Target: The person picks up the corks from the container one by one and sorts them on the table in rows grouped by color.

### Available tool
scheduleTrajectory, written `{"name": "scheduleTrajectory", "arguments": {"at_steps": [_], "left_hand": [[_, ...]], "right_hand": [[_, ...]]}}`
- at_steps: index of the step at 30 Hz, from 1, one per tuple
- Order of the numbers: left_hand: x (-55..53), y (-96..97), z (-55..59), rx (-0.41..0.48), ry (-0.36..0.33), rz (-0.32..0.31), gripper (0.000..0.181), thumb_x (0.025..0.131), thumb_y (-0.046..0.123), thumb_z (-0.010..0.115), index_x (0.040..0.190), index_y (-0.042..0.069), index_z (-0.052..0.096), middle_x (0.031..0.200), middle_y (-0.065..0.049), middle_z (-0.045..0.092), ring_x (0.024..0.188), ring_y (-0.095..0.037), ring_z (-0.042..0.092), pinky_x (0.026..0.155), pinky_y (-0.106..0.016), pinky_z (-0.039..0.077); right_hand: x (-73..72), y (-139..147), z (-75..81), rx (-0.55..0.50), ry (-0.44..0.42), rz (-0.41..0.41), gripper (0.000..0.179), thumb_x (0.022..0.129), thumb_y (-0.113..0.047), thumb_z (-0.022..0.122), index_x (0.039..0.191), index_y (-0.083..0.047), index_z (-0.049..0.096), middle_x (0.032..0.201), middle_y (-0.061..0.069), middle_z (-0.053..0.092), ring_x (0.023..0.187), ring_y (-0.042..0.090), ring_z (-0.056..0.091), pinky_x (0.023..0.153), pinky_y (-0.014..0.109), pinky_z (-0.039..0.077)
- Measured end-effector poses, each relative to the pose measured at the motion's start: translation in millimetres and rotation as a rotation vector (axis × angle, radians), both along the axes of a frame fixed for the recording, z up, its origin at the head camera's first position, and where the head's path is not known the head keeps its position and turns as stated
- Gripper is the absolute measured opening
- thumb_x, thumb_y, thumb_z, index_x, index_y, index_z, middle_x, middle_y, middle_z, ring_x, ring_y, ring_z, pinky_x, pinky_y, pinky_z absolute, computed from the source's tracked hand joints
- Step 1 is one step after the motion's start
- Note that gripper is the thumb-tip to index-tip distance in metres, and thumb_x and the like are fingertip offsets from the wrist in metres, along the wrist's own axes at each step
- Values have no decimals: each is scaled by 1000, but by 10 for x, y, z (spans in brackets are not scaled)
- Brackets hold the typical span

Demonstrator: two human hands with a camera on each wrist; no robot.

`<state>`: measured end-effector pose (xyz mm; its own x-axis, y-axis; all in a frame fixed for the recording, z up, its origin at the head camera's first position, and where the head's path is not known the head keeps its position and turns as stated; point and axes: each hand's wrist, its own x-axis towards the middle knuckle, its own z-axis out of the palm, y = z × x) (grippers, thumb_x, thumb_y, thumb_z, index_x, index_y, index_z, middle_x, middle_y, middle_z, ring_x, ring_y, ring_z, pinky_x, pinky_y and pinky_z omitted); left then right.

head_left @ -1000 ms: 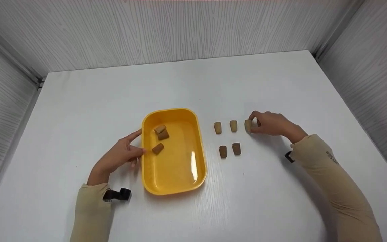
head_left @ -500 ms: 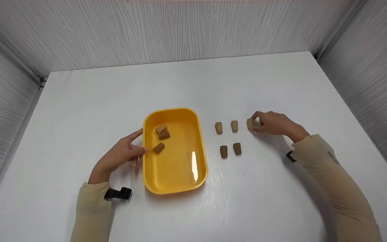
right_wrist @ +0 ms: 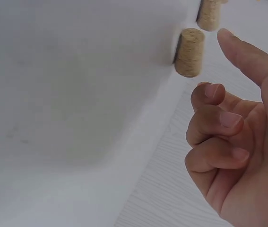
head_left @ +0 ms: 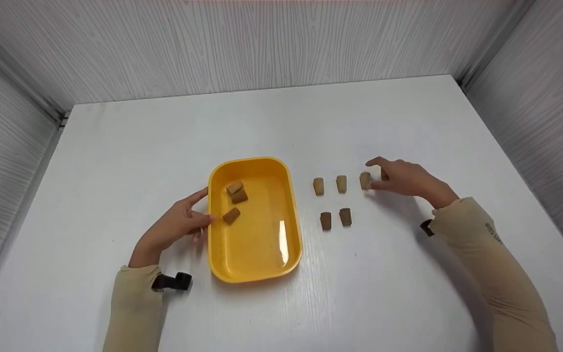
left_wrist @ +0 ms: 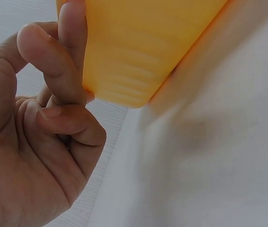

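My left hand (head_left: 176, 222) holds the yellow tray (head_left: 254, 279) at its left side, the thumb at the rim. Curled fingers show beside the tray wall (left_wrist: 129, 56) in the left wrist view. Three brown corks (head_left: 231, 215) lie inside the tray, two of them together. My right hand (head_left: 406, 181) is just right of a light cork (head_left: 364, 181), thumb and forefinger spread apart. In the right wrist view that cork (right_wrist: 189, 53) lies on the table beyond my fingertips, and the other fingers (right_wrist: 214, 120) curl toward the palm.
Left of that cork are two more light corks (head_left: 341, 184) in a row. Two darker corks (head_left: 326, 221) form a second row nearer me. The white table (head_left: 281, 124) ends at a grey wood-grain panel (head_left: 271, 44) at the back, with more panels at the sides.
My right hand has let go of the third light cork and drawn slightly right, its thumb and forefinger parting. That cork shifted a little right. My left hand stays on the tray.
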<state>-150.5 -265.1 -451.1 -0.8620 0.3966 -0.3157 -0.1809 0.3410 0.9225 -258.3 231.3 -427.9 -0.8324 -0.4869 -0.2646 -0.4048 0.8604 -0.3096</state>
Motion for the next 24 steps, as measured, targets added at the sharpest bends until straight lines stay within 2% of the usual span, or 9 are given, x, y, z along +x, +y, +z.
{"name": "scheduleTrajectory", "arguments": {"at_steps": [6, 11, 19, 24], "left_hand": [[-10, -1, -10, -5, -8, 4, 80, 93, 24, 63, 156, 14, 15, 62, 1, 62, 49, -11, 51, 57, -22, 50], [-10, 1, -14, 7, -5, 10, 80, 93, 23, 64, 156, 14, 16, 60, 2, 62, 48, -12, 51, 55, -23, 48], [7, -9, -10, -11, -17, 20, 79, 93, 22, 63, 156, 15, 16, 57, 2, 58, 47, -13, 49, 58, -23, 48], [4, 2, -2, -28, -15, 15, 79, 93, 24, 63, 156, 15, 16, 57, 3, 57, 48, -14, 49, 59, -23, 48]], "right_hand": [[17, -65, 99, -74, 78, 2, 54, 94, -28, 63, 140, -10, 44, 92, 9, 62, 65, 16, 50, 59, 30, 40], [23, -213, 135, -179, 98, 23, 54, 94, -32, 63, 141, -12, 45, 88, 6, 60, 62, 15, 48, 58, 30, 39], [73, -519, 117, -265, 70, 112, 49, 94, -29, 63, 136, -11, 48, 84, 4, 59, 61, 12, 49, 59, 28, 41], [121, -752, 117, -267, 43, 158, 48, 92, -31, 65, 133, -11, 52, 82, 3, 59, 65, 14, 50, 62, 28, 43]]}}
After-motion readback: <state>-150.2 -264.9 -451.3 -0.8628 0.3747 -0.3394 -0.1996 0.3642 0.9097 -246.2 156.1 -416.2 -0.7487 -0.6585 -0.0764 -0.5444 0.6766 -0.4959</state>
